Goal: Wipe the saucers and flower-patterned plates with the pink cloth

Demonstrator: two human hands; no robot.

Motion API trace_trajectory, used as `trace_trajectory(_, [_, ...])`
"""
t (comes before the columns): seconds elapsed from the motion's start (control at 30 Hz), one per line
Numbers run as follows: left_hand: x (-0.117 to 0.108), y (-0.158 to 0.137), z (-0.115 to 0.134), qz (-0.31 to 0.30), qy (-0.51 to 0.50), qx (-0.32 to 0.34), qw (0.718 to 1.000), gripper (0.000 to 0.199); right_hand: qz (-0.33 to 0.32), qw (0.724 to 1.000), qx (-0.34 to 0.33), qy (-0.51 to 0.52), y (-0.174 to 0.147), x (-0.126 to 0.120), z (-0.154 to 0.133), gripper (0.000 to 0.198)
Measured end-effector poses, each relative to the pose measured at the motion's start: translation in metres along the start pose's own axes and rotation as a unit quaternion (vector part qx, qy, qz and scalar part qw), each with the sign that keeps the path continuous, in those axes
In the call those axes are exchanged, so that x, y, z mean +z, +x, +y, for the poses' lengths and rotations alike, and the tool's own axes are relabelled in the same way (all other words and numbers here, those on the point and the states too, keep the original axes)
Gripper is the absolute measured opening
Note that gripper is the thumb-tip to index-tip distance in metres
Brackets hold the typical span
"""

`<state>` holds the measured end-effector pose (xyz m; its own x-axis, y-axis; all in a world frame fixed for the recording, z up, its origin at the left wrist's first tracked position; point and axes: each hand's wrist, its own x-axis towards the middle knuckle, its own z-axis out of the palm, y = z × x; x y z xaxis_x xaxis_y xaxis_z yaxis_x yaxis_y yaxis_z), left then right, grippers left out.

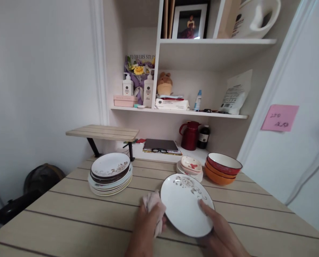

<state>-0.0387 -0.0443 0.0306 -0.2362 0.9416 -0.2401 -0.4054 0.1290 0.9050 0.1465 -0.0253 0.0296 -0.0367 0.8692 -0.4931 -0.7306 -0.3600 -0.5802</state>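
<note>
My right hand (pixel 218 223) grips the right edge of a white plate (pixel 184 207) with a dark rim and brown flower print, thumb on its face and fingers hidden beneath. The plate is tilted above the table. At the plate's left edge, my left hand (pixel 150 217) is closed round a crumpled pale pink cloth (pixel 154 201). To the left stands a stack of plates (pixel 109 166), the top one with a similar flower print. Behind the held plate are small patterned dishes (pixel 191 165), and to their right a stack of red and orange bowls (pixel 220 169).
The slatted wooden table (pixel 100 217) carries a small raised shelf (pixel 103 131) at its back left. Behind it lie a dark laptop (pixel 161 145) and glasses (pixel 159 150), beside a red jug (pixel 190 135) and a dark bottle (pixel 203 137). Shelving (pixel 202 113) overhangs the back.
</note>
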Motion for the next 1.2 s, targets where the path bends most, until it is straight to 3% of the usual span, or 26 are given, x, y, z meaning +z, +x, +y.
trace_trajectory(0.1, [-0.015,0.010,0.006,0.090,-0.055,0.046,0.993,0.043,0.084,0.995,-0.047,-0.010,0.015,0.000,-0.006,0.061])
trace_trajectory(0.23, [-0.028,0.019,0.022,0.161,-0.156,0.022,0.974,0.033,0.066,0.996,-0.013,-0.057,0.021,0.005,-0.007,0.062])
trace_trajectory(0.4, [-0.031,0.023,0.023,0.174,-0.223,-0.052,0.958,0.021,0.030,0.993,-0.041,-0.111,0.036,0.028,0.006,0.056])
trace_trajectory(0.63, [-0.032,0.029,0.010,0.153,-0.207,0.002,0.966,0.030,0.043,0.964,-0.039,-0.260,0.078,0.065,0.004,0.037])
trace_trajectory(0.73, [-0.032,0.030,0.005,0.140,-0.179,0.019,0.974,0.033,0.047,0.939,-0.014,-0.340,0.084,0.068,-0.006,0.029])
trace_trajectory(0.87, [-0.033,0.031,0.001,0.130,-0.154,0.036,0.979,0.036,0.066,0.884,0.016,-0.462,0.085,0.063,-0.017,0.023])
trace_trajectory(1.03, [-0.032,0.034,0.002,0.125,-0.147,0.034,0.981,0.036,0.065,0.820,-0.045,-0.567,0.079,0.062,-0.016,0.023])
trace_trajectory(1.2, [-0.031,0.034,0.002,0.115,-0.143,0.035,0.982,0.037,0.059,0.776,-0.108,-0.619,0.076,0.062,-0.011,0.039])
